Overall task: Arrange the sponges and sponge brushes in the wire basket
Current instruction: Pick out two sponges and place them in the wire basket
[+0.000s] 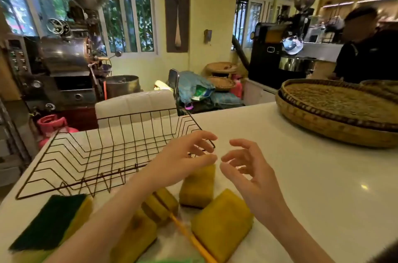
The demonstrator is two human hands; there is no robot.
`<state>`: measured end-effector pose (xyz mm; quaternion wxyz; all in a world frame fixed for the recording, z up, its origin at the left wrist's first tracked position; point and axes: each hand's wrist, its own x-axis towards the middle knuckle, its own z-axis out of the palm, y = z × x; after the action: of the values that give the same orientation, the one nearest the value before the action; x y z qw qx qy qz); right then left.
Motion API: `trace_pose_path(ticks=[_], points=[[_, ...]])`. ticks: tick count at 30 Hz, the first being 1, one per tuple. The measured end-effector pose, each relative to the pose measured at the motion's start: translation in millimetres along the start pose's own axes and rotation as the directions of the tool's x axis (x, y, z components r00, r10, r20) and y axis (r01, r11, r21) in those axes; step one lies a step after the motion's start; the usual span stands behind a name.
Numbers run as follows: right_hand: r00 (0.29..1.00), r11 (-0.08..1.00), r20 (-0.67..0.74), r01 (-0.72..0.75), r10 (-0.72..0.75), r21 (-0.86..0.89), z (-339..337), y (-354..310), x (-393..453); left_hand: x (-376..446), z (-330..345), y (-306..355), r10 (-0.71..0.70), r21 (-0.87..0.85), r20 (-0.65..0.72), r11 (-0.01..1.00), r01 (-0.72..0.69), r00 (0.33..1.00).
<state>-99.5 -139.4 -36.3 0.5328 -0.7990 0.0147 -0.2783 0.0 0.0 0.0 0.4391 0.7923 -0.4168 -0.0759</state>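
A black wire basket [90,150] stands on the white counter, with nothing inside it. In front of it lie several yellow sponges: one with its green scrub side up [53,219] at the left, one [199,187] below my left hand, one [221,221] at the right and one [135,237] near the front edge. A sponge brush [160,203] with a yellow handle lies between them. My left hand [183,155] hovers by the basket's right corner, fingers apart, holding nothing. My right hand [247,170] floats beside it, also open.
A large woven tray [336,109] sits on the counter [312,187] at the right. A person in dark clothes stands behind it at the far right. A pink gas cylinder [51,125] and roasting machines stand beyond the counter's left edge.
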Motion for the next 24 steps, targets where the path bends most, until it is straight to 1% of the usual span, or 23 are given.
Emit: trace_pose_path(ticks=[1,3,6,9,11,13,14,16,18,21,24], points=[[0.999,0.999,0.002,-0.039,0.039,0.019,1.4,3.1,-5.0,0.8,4.6,-2.2,-0.002,0.017,0.024,1.000,0.002,1.000],[0.997,0.997,0.015,-0.076,0.076,-0.006,2.9,16.6,-14.1,2.4,12.2,-8.3,0.001,0.105,0.068,0.994,-0.008,0.998],[0.992,0.989,0.036,-0.113,0.117,-0.093,6.1,35.0,-31.5,1.2,23.1,-18.8,-0.024,0.237,0.134,0.971,-0.009,0.991],[0.983,0.968,0.047,-0.168,0.179,-0.186,8.1,44.3,-43.8,-1.3,27.7,-29.9,-0.036,0.328,0.153,0.945,-0.016,0.988],[0.979,0.952,0.054,-0.176,0.195,-0.251,9.1,47.2,-51.2,-2.8,30.4,-34.0,-0.037,0.414,0.187,0.909,-0.045,0.982],[0.977,0.932,0.092,-0.153,0.193,-0.329,8.8,46.9,-57.7,-3.3,33.9,-37.7,-0.058,0.499,0.229,0.864,-0.066,0.972],[0.978,0.923,0.120,-0.116,0.171,-0.367,8.6,46.0,-60.2,-3.2,35.3,-39.5,-0.075,0.518,0.248,0.853,-0.066,0.966],[0.979,0.900,0.171,-0.023,0.108,-0.435,8.4,45.1,-64.2,-2.9,37.9,-42.8,-0.116,0.521,0.276,0.852,-0.047,0.954],[0.974,0.871,0.212,0.040,0.075,-0.489,8.2,46.7,-66.7,-3.1,38.9,-44.7,-0.135,0.520,0.287,0.854,-0.035,0.948],[0.970,0.825,0.238,0.097,0.047,-0.556,7.4,50.4,-67.7,-3.6,38.3,-47.5,-0.136,0.524,0.293,0.851,-0.040,0.946],[0.965,0.817,0.260,0.115,0.044,-0.566,5.1,51.7,-66.0,-5.0,40.4,-51.7,-0.126,0.518,0.292,0.854,-0.046,0.948]])
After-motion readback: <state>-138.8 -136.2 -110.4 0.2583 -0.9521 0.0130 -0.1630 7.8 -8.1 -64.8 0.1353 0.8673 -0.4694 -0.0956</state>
